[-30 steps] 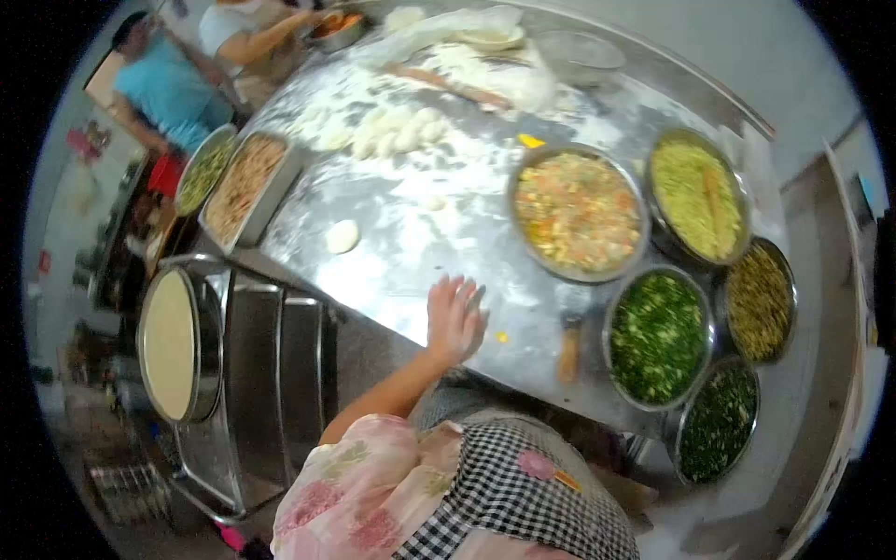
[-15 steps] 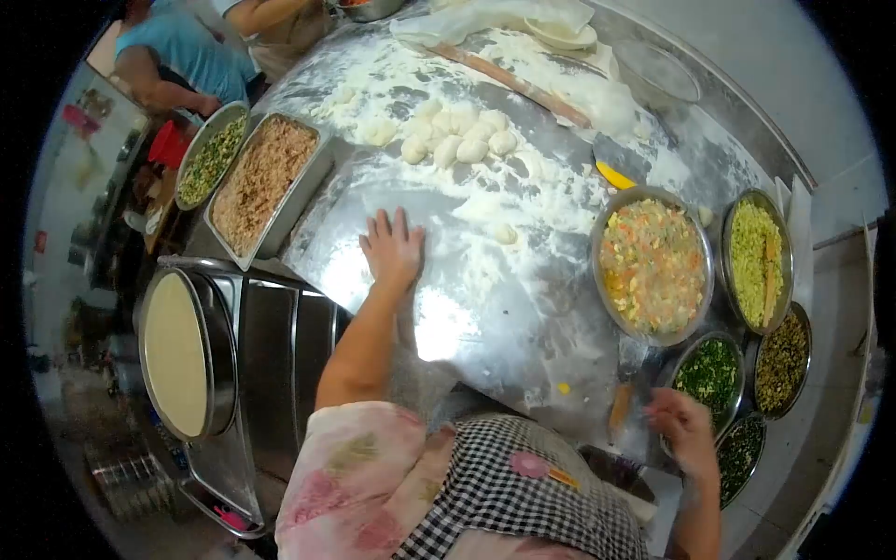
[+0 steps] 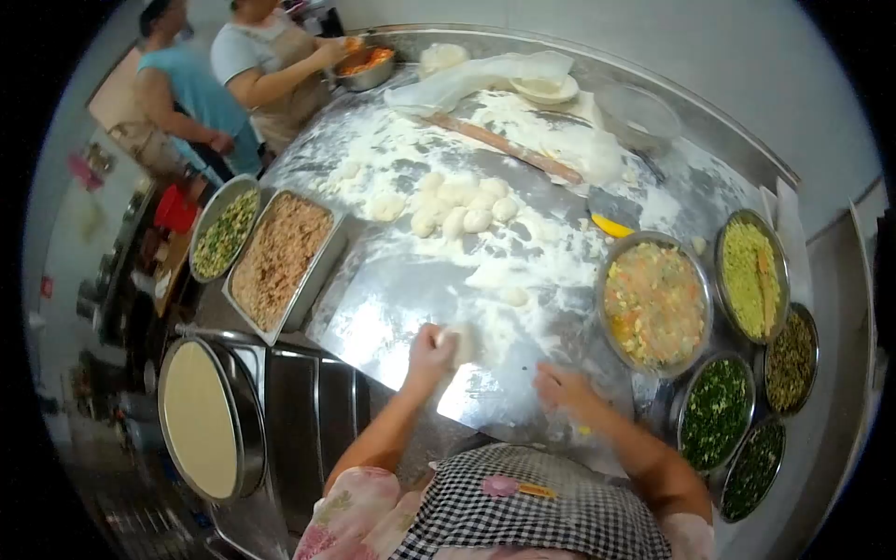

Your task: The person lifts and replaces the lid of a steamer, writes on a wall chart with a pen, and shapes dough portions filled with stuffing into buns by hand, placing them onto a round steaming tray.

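My left hand (image 3: 432,353) is closed near the front edge of the metal table, with a pale, floury round of dough (image 3: 459,344) held at its fingers. To its right, my right hand (image 3: 563,385) hangs low over the table, its fingers curled and blurred; whether it holds anything is unclear. Beyond both hands lies a small dough ball (image 3: 512,296) on the floured metal. Further back, several white dough balls (image 3: 457,201) are clustered, with a wooden rolling pin (image 3: 504,147) behind them.
Bowls of vegetable filling (image 3: 655,303) and chopped greens (image 3: 716,413) line the right side. A meat tray (image 3: 283,264) and a bowl of chopped vegetables (image 3: 224,231) stand left, above a round pan (image 3: 199,418). Two people (image 3: 271,79) stand at the back left.
My left hand has gone from lying flat on the table to closing on dough, further right. My right hand has moved left from beside the bowls of greens. The view has shifted.
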A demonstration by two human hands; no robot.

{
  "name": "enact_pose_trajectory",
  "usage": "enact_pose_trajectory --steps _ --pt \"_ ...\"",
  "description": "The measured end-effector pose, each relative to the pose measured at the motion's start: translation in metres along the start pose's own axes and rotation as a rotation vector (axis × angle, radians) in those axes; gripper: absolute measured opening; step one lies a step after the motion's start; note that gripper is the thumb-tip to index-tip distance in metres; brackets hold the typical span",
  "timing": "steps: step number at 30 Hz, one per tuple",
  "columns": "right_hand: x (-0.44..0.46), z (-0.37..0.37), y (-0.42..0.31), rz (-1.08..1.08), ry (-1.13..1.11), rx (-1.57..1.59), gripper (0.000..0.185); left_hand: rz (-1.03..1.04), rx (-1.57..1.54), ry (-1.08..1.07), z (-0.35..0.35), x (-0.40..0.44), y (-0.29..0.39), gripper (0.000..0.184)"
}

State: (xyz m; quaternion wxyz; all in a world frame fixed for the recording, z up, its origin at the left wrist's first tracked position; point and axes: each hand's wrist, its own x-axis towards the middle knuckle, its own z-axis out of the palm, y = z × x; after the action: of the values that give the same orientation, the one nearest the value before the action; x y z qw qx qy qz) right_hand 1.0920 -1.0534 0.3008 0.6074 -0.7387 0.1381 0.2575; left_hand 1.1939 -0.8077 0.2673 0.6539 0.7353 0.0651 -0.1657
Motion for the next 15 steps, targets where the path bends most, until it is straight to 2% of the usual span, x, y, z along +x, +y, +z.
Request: enact_pose_trajectory --steps 1,2,3,5,7,8,9,11,12,14,15 --pt "0.006 0.004 -0.011 0.061 0.083 0.131 0.044 0.028 -0.147 -0.028 0.026 -0.006 0.011 0.022" --pt "0.008 0.003 -0.021 0.025 0.064 0.201 0.043 0.096 -0.034 -0.13 0.043 -0.011 0.022 0.022" --pt "0.007 -0.001 -0.035 -0.016 0.049 0.272 0.042 0.057 -0.236 -0.247 0.063 -0.018 0.034 0.022" --pt "-0.008 -0.011 -0.064 -0.123 0.093 0.336 0.039 -0.156 -0.623 -0.344 0.08 -0.028 0.062 0.027" --pt "-0.022 -0.014 -0.073 -0.275 0.272 0.287 0.032 -0.189 -0.686 -0.38 0.092 -0.032 0.085 0.019" --pt "-0.027 -0.019 -0.069 -0.332 0.393 0.044 0.027 -0.212 -0.491 -0.461 0.104 -0.03 0.083 0.019" --pt "-0.029 -0.024 -0.055 -0.719 0.549 -0.41 0.03 0.174 -0.083 -0.566 0.111 -0.013 0.037 0.022" --pt "-0.049 -0.042 -0.056 -0.284 0.481 -0.394 0.028 0.415 0.086 -0.789 0.147 -0.026 0.037 0.028" --pt "-0.063 -0.056 -0.055 -0.3 0.557 -0.469 0.028 0.542 0.319 -0.655 0.163 -0.032 0.028 0.027" --pt "-0.092 -0.092 -0.048 -0.326 0.678 -0.628 0.026 0.146 -0.243 -0.842 0.188 -0.03 0.01 0.023" --pt "-0.102 -0.116 -0.034 -0.253 0.781 -0.561 0.024 0.261 -0.054 -0.884 0.199 -0.024 0.004 0.025"
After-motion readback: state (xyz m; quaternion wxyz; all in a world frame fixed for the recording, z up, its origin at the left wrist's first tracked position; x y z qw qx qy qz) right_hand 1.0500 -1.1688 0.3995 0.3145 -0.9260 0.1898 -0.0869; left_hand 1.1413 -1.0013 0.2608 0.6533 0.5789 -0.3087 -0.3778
